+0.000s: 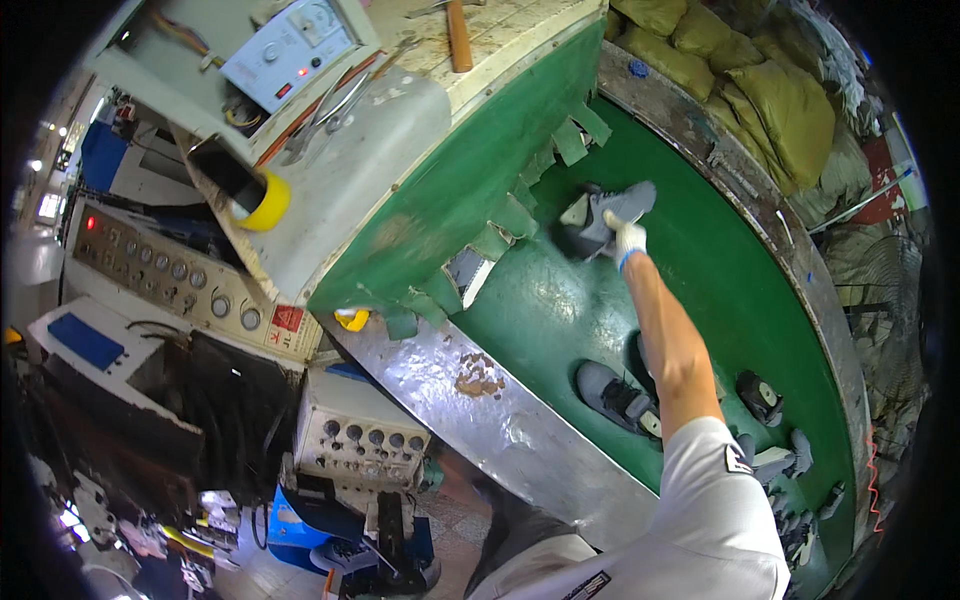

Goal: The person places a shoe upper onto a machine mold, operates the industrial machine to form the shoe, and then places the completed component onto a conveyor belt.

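My right hand [628,238], in a white glove with a blue cuff, is closed on a grey shoe [632,200] above the green conveyor belt [520,340]. A darker, blurred shoe shape lies against it; I cannot tell whether the hand grips that too. My left hand is out of view. Nearer to me on the belt rests a grey lace-up shoe [612,395], partly hidden by my forearm. A dark shoe [760,397] and several more grey shoes [800,453] lie right of my arm. Another shoe [468,272] shows under the torn flaps of the green curtain [420,235].
A metal edge [530,440] borders the belt on my side. Left stand a control panel [165,270] with knobs and a roll of yellow tape [264,203]. A hammer [459,35] lies on the housing top. Olive sacks [785,110] and a wire fan guard [885,300] are beyond the belt.
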Demonstrator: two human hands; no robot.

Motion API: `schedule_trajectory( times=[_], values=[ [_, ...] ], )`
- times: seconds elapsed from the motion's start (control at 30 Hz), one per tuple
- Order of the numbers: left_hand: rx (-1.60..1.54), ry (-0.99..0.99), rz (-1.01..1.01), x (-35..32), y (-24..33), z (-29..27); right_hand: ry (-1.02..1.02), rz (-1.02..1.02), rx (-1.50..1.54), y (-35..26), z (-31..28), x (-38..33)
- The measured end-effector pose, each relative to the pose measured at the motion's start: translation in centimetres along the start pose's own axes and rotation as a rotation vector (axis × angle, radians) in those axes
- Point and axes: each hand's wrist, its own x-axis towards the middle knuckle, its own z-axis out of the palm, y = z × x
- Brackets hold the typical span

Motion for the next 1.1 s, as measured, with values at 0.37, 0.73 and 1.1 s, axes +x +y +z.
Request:
schedule_trajectory(
  times=[0.37, 0.73, 1.1],
  values=[
    [-0.664, -0.693, 0.251, 2.7, 17.9, 14.5, -1.002, 0.623, 0.347, 13.6, 7.6, -49.6],
    [-0.975, -0.453, -0.183, 9.3, 5.9, 3.1, -1.201, 0.566, -0.457, 21.2, 19.6, -69.6],
    [-1.163, -0.031, -0.162, 15.9, 1.9, -1.6, -1.173, 0.631, -0.258, 30.1, 27.9, -76.5]
  ],
)
